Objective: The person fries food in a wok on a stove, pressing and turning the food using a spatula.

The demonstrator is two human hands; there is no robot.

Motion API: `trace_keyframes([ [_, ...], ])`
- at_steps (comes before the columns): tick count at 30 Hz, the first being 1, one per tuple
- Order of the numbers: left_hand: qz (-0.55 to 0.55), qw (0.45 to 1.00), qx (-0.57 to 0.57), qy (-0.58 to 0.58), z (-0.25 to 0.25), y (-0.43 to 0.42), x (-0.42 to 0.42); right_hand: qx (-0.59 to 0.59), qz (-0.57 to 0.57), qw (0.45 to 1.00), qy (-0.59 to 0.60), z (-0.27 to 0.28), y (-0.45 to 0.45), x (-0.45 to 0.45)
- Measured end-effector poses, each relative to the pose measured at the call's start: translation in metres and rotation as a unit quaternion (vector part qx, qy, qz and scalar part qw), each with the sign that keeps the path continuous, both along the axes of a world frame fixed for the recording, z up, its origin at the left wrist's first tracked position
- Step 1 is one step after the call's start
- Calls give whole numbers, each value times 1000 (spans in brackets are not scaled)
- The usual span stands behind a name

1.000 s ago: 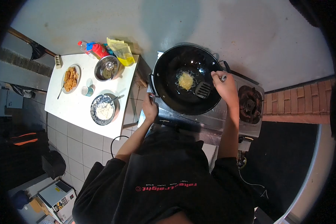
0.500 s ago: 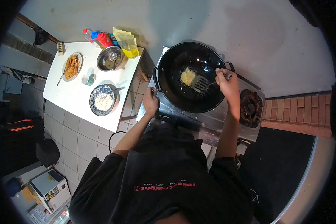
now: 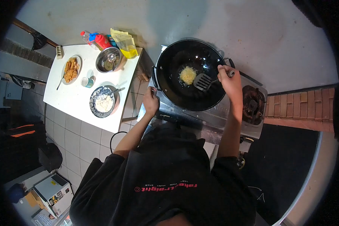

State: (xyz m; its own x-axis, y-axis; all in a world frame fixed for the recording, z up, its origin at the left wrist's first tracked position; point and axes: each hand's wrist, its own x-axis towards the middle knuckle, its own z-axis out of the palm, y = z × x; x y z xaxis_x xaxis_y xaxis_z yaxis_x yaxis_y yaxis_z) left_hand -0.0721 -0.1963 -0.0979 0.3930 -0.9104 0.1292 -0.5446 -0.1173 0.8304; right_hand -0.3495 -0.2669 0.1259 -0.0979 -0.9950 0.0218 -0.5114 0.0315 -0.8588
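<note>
A dark wok (image 3: 188,100) stands on the steel stove (image 3: 214,120). One yellow piece of food (image 3: 188,75) bubbles in the oil near its middle. My right hand (image 3: 230,83) is wrapped round the handle of a slotted spatula (image 3: 203,81), whose head lies in the wok just right of the food. My left hand (image 3: 151,101) is closed at the stove's left front edge, just below the wok's left handle (image 3: 153,78). Whatever its fingers may hold is too small to make out.
On the white table (image 3: 69,98) at left are a plate of fried food (image 3: 71,70), a bowl of batter (image 3: 102,101), a steel bowl (image 3: 109,60), a small jar (image 3: 87,82), bottles (image 3: 102,40) and a yellow bag (image 3: 125,44). A bare burner (image 3: 253,104) sits right of the wok.
The spatula head reached the food's edge half a second ago and now lies slightly apart from it, to the right. My left hand stays at the stove edge. The view has shifted slightly.
</note>
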Motion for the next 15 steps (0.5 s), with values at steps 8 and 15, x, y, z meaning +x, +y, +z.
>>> trace_keyframes([
  [8, -5, 1000, -12, 4, -7, -1, 1, 14, 0, 999, 46, -1, -5, 7],
  [15, 7, 1000, 7, 12, 0, 0, -1, 17, -6, 994, 108, -7, -8, 6],
])
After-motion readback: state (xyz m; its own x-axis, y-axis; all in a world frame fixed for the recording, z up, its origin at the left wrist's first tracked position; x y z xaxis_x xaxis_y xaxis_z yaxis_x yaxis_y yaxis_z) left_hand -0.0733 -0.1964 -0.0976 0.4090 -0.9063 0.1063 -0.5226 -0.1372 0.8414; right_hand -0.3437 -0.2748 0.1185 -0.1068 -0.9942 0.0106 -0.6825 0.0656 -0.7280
